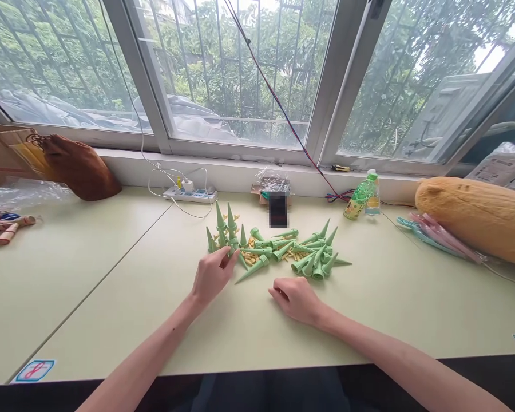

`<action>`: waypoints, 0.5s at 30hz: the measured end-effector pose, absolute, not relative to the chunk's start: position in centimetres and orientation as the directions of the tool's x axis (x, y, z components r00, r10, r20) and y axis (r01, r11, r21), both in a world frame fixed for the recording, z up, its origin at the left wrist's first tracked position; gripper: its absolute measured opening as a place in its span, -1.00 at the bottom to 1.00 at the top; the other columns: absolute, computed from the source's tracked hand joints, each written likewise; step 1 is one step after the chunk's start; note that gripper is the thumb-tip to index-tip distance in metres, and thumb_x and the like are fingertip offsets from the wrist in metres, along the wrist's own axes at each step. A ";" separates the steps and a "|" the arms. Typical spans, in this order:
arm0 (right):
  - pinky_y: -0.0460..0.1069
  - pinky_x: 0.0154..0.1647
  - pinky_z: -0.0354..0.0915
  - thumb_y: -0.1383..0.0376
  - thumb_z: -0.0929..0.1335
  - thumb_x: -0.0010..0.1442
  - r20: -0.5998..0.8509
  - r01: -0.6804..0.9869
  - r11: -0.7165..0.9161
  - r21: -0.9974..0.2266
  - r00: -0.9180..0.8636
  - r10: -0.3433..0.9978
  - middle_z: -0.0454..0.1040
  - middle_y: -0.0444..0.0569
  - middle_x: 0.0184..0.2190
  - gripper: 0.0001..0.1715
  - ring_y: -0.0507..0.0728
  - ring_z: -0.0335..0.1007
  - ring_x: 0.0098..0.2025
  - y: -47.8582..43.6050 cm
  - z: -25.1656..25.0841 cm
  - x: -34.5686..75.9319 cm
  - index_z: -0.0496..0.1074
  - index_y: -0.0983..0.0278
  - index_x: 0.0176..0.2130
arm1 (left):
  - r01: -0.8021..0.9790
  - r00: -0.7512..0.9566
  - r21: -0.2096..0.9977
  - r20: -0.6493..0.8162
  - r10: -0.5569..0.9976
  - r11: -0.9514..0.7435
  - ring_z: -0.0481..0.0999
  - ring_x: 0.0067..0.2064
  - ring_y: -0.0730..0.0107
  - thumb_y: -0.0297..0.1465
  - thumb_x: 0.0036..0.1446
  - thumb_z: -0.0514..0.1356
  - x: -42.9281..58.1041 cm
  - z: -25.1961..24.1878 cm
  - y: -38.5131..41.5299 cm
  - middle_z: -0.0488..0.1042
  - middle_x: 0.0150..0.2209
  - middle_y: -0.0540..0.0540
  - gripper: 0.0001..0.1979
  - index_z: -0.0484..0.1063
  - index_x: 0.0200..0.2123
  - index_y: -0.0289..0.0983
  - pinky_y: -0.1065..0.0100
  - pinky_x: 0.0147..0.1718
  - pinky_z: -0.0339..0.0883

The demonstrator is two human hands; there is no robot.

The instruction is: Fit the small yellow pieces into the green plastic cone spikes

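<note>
My left hand (214, 274) is closed at the left end of a pile, its thumb and fingers pinching a green plastic spike (234, 244) among the upright ones. Behind those fingers several green cone-shaped spikes (220, 217) stand point up, with small yellow pieces (222, 233) around them. More green spikes (315, 260) lie in a heap to the right, mixed with loose yellow pieces (253, 252). In front of the heap, my right hand (298, 300) rests on the table with curled fingers, and nothing shows in them.
The pale table (223, 337) runs up to a window ledge. Along the back are a power strip (191, 195), a small box with clear wrap (273, 184) and a green-capped bottle (361, 195). A brown bag (77, 166) sits left, a tan plush cushion (476, 217) right.
</note>
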State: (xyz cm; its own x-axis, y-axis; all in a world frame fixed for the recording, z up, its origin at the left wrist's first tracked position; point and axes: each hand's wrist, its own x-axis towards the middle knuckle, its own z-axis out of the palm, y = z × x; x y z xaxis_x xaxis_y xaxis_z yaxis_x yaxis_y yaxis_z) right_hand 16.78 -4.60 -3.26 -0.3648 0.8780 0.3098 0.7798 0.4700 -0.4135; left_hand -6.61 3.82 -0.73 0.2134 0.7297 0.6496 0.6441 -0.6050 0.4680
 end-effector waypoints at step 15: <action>-0.05 -0.46 -0.14 0.30 0.22 0.32 0.317 0.835 0.455 -0.310 -0.361 0.877 0.35 -0.17 -0.56 -0.68 -0.03 0.16 -0.54 -4.6 -3.2 16.4 0.16 0.26 -0.48 | 0.555 -0.093 0.523 0.812 0.576 -0.648 0.46 -0.17 0.30 -0.36 0.29 -0.01 -8.0 3.5 3.8 0.41 -0.25 -0.17 -0.78 0.25 -0.42 -0.25 0.26 -0.14 0.35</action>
